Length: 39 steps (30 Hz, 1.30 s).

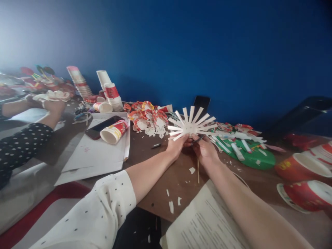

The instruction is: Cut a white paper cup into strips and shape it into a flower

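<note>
A white fringed paper piece (190,129), its strips spread like sun rays, was held above the brown table (145,155). The wearer's left hand (177,144) and right hand (204,148) both pinched its near edge; a small dark item (197,139), too blurred to name, showed at the right fingers. Left of the fringed paper piece, a red-and-yellow cup (114,132) lay tipped, its mouth open; farther left and behind, a tall cup stack (81,84) held cups nested together. To its right, an orange cup (287,166) lay on its side, its contents unclear. Bare tabletop ran left of the fringed paper piece as far as white sheets (88,155). In front, paper scraps (171,206) lay near the table's edge; a blue wall (168,52) rose behind.
</note>
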Available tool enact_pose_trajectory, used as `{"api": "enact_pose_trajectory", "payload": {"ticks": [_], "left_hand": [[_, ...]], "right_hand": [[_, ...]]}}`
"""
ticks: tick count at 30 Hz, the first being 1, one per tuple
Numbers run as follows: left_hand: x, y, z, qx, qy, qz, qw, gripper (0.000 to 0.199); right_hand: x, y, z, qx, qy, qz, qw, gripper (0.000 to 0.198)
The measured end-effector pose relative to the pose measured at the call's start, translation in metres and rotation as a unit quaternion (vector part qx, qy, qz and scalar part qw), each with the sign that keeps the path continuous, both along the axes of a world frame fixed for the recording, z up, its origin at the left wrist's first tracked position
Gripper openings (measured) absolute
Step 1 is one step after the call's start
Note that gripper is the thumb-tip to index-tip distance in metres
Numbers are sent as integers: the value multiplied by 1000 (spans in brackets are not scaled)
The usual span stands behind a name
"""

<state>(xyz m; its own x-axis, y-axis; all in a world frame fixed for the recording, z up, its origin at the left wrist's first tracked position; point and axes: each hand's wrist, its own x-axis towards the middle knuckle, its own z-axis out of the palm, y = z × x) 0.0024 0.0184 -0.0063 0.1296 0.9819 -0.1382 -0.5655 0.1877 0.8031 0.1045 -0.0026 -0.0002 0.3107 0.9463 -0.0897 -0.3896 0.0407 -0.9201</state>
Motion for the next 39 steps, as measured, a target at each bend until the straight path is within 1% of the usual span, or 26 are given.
{"api": "enact_pose_trajectory", "payload": {"ticks": [2,4,5,7,9,12,14,16,19,22,23,25,28,33,36,39], "left_hand": [[0,-5,1,23,39,-9,999,19],[-2,-9,4,66,53,-42,996,26],[-3,-10,5,90,43,-64,993,31],[-7,-11,9,135,5,-132,982,37],[-12,-9,11,142,-33,-153,977,44],[-18,-4,16,160,-78,-194,965,41],[-21,-2,19,132,-105,-215,962,38],[-24,0,21,93,-111,-222,964,36],[-27,1,21,58,-96,-200,973,29],[-32,6,17,25,-90,-170,981,28],[-34,9,16,21,-92,-170,981,29],[-36,14,13,31,-90,-199,975,29],[-38,20,7,55,-45,-241,968,25],[-34,22,-1,57,36,-244,967,25],[-35,20,0,57,61,-267,960,25],[-42,20,5,52,66,-288,954,29]], "right_hand": [[2,2,-2,15,-18,-8,1000,36],[9,3,-2,19,-16,-24,999,35],[14,4,-1,20,-12,-39,999,35],[24,3,2,19,-18,-70,997,35],[35,3,5,26,-55,-90,994,33],[52,3,9,33,-135,-82,987,34],[61,4,10,32,-202,-97,974,35],[68,4,9,26,-247,-91,964,37],[72,5,5,23,-268,-38,962,36],[72,4,3,40,-268,-3,963,36],[72,4,2,44,-265,0,963,35],[71,4,3,42,-258,8,965,35],[73,3,6,39,-268,17,963,36],[74,1,8,35,-301,39,952,32],[72,1,6,37,-287,46,956,30],[71,1,5,44,-273,57,959,27]]}}
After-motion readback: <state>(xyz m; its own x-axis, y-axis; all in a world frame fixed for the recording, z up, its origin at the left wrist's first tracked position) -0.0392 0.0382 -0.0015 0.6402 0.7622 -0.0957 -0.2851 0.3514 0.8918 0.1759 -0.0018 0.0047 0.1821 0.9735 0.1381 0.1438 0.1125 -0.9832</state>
